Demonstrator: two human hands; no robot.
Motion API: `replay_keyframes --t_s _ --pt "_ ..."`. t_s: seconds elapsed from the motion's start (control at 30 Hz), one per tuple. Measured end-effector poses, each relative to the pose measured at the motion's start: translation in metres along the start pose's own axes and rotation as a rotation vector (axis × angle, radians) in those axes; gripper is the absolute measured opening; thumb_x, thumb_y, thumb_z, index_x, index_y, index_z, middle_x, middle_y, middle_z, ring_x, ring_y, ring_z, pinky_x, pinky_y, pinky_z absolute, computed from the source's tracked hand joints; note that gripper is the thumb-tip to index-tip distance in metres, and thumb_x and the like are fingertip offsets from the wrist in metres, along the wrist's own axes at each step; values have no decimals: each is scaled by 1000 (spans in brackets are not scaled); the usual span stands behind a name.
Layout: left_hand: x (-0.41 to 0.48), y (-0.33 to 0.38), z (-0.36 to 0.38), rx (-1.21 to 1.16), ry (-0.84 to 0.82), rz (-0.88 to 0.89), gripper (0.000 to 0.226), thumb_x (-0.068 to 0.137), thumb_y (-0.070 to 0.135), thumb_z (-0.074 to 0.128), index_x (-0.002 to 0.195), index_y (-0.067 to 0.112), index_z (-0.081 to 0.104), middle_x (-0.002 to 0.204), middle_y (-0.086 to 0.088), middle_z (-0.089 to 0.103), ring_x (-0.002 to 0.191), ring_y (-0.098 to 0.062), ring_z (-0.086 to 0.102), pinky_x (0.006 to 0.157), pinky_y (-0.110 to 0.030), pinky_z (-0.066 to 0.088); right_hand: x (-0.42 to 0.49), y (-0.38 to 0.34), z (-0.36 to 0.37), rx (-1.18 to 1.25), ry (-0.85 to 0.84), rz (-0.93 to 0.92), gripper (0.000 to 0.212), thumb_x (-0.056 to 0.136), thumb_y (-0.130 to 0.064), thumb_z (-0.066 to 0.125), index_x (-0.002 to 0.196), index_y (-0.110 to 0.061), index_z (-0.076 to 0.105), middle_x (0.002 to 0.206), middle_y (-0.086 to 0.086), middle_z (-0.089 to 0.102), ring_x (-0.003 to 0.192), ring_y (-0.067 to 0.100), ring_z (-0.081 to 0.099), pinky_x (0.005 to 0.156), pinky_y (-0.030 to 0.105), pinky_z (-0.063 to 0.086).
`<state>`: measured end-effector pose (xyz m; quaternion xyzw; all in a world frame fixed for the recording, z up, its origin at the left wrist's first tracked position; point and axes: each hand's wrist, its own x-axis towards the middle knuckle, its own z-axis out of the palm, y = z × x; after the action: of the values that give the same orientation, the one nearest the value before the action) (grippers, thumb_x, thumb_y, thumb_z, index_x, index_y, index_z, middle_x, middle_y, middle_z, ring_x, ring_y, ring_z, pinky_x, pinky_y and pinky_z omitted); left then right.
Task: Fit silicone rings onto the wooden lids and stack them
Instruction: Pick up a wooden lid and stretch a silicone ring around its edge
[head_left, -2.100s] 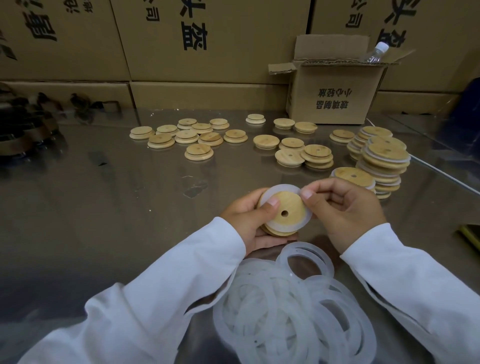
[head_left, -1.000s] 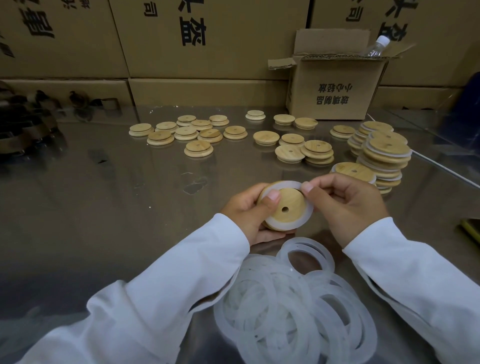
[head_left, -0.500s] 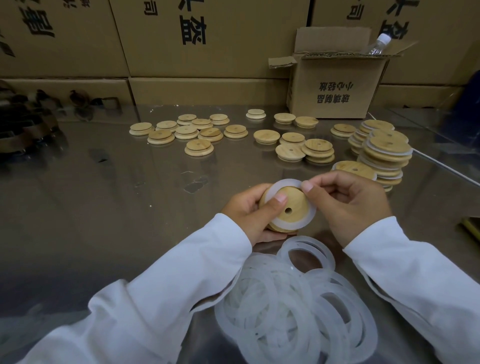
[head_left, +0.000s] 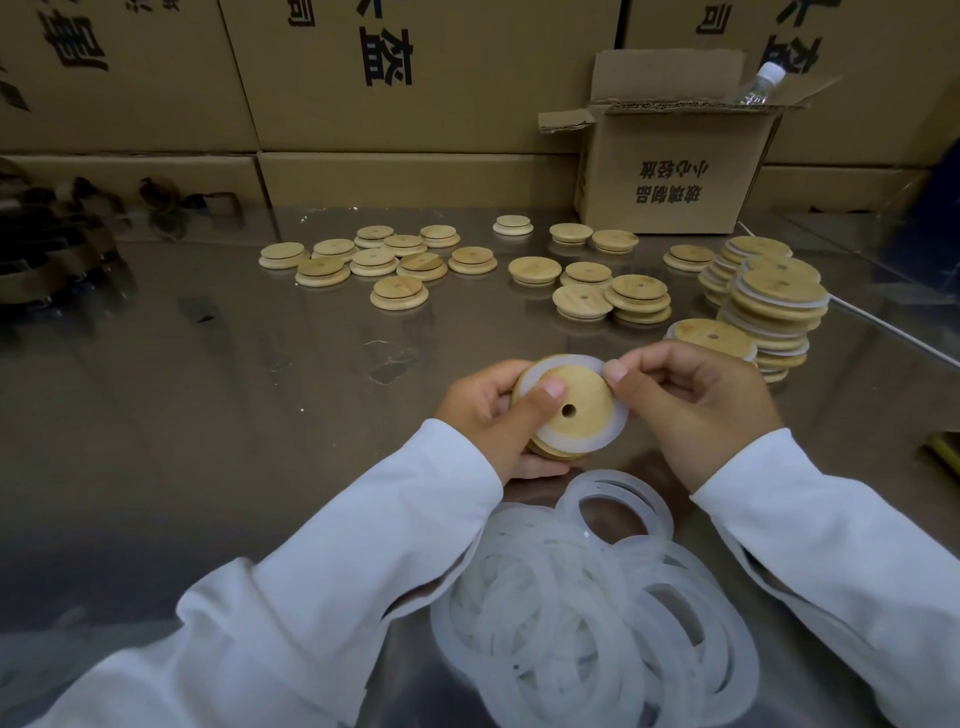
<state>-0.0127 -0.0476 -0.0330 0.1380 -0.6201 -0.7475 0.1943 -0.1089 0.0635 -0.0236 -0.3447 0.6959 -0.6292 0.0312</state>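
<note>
While the left hand (head_left: 485, 415) grips the lid (head_left: 579, 392) just above the table (head_left: 249, 405), thumb pressed on its face, the right hand (head_left: 693, 405) pinches the ring (head_left: 613, 430) at the lid's upper rim. Fitting looks partway done; next the ring needs seating all round, then the lid goes onto the stack (head_left: 779, 306).

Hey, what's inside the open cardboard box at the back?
A clear plastic bottle with a white cap pokes out of the cardboard box; its walls hide anything else.

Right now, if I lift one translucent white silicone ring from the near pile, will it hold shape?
Probably floppy: the translucent white silicone rings look thin and drape over each other. Likely light; overlapping neighbours may drag along.
</note>
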Motion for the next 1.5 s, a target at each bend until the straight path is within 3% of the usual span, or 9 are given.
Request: replay_keyframes --t_s 0.23,0.47,0.53,0.63,0.77,0.97,1.1,1.33,1.5 --pt "2 1 0 -21 26 5 22 90 19 52 109 10 59 102 -17 65 91 -36 65 61 -30 59 1 -2 -1 76 -6 44 17 79 -9 66 66 -21 66 61 -6 64 55 0 57 58 8 46" --pt "3 2 -2 -18 16 37 11 87 20 54 95 19 61 87 -4 67 84 -23 67 60 -29 58 -1 -5 -1 127 -8 95 11 78 -13 66 70 -21 67 58 -9 67 55 1 60 59 11 50" --pt "4 3 -2 -66 40 36 10 88 18 54 94 18 62 87 -4 67 83 -22 67 61 -29 58 -4 -6 0 128 1 105 3 78 -17 66 78 -20 66 63 -6 67 57 1 60 58 9 49" --pt "5 3 -2 -142 80 31 9 89 17 53 91 18 62 90 -6 66 85 -22 66 62 -28 58 -7 -4 2 84 36 109 12 75 -20 68 86 -18 63 78 3 65 68 9 60 61 10 48" --pt "4 3 0 -205 60 1 12 89 19 52 95 14 62 95 -10 66 83 -24 67 60 -28 58 -8 -4 7 70 66 89 4 76 -15 68 74 -15 65 71 -2 65 61 1 57 58 6 46" --pt "5 1 0 -129 43 -50 10 86 7 56 94 10 62 85 -8 67 80 -22 65 67 -32 58 -3 5 4 78 121 160 10 75 -20 69 66 -25 66 68 -4 69 67 11 65 61 27 57" --pt "5 1 -1 -36 37 -64 15 85 7 58 100 9 62 84 -6 67 83 -23 65 70 -32 58 -4 5 3 6 65 106 10 74 -21 71 67 -25 65 68 -10 68 63 8 65 59 27 58" --pt "3 -1 -3 177 104 101 7 87 14 58 82 17 62 74 -6 66 78 -25 62 84 -46 53 -6 0 2 -7 -55 8 11 73 -18 70 68 -25 63 75 -9 69 66 8 66 65 19 55" --pt "3 0 -5 232 81 202 9 85 13 60 85 22 62 79 -4 67 77 -20 63 75 -40 57 -6 -2 1 -19 -62 -44 7 74 -18 67 71 -23 64 73 -14 68 66 0 63 61 7 47"
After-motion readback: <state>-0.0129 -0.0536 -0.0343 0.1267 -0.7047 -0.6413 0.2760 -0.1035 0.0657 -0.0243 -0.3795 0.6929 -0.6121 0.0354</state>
